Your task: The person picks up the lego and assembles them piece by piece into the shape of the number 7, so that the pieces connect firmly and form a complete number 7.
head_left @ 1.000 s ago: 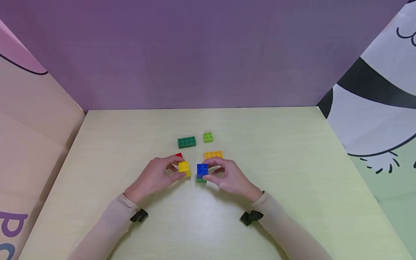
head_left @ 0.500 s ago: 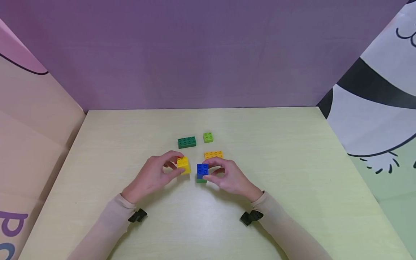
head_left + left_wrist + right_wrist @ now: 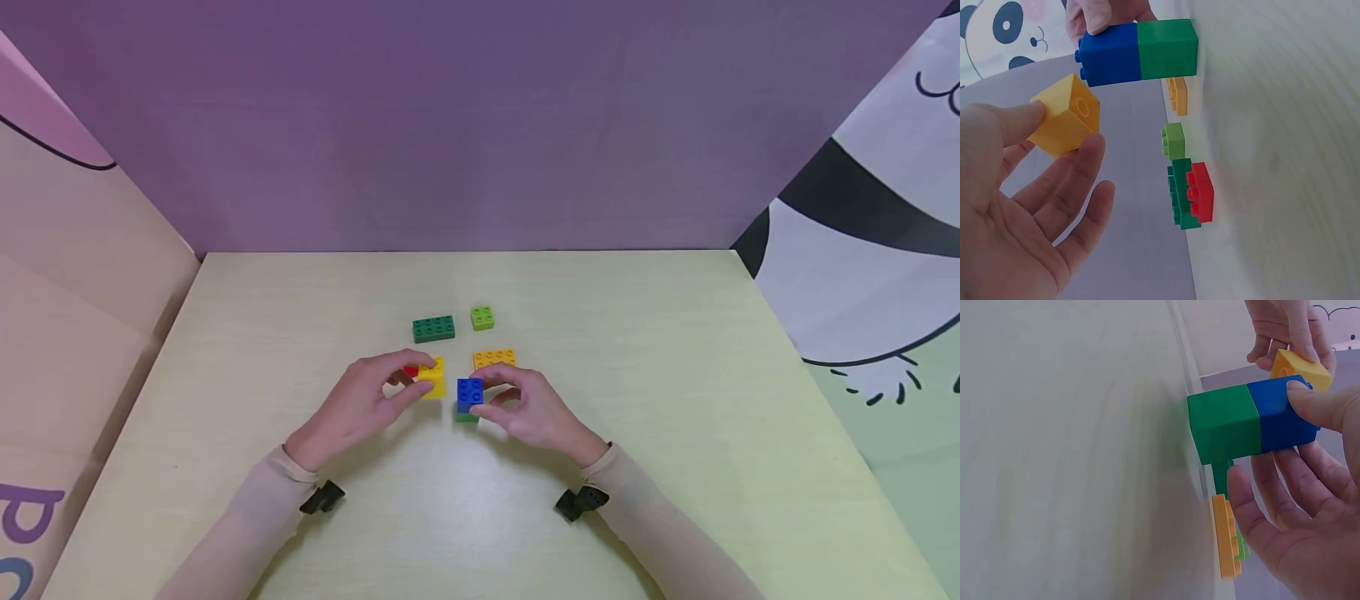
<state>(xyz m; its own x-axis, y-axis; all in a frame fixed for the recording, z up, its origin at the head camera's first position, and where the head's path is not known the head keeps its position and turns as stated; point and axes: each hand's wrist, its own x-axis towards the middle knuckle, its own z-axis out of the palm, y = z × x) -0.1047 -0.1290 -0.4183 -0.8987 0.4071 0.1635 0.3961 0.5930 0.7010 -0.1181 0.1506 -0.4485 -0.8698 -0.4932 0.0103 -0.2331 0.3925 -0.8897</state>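
— Ok, what's nearest?
— L hand [image 3: 363, 393] pinches the yellow brick [image 3: 1063, 119], tilted & off the table [image 3: 480, 517]; R hand [image 3: 534, 410] grips the blue brick [image 3: 470, 394], which sits atop a green brick [image 3: 1225, 422], just right of the yellow one.
— Got it. And past the hands?
— Red brick [image 3: 1204, 192], partly hidden by L hand in the head view; orange brick [image 3: 494, 357] just behind R hand. Then a dark green brick [image 3: 433, 330], w/ a lime brick [image 3: 482, 318] to its right. Farthest back, a purple wall [image 3: 465, 125].
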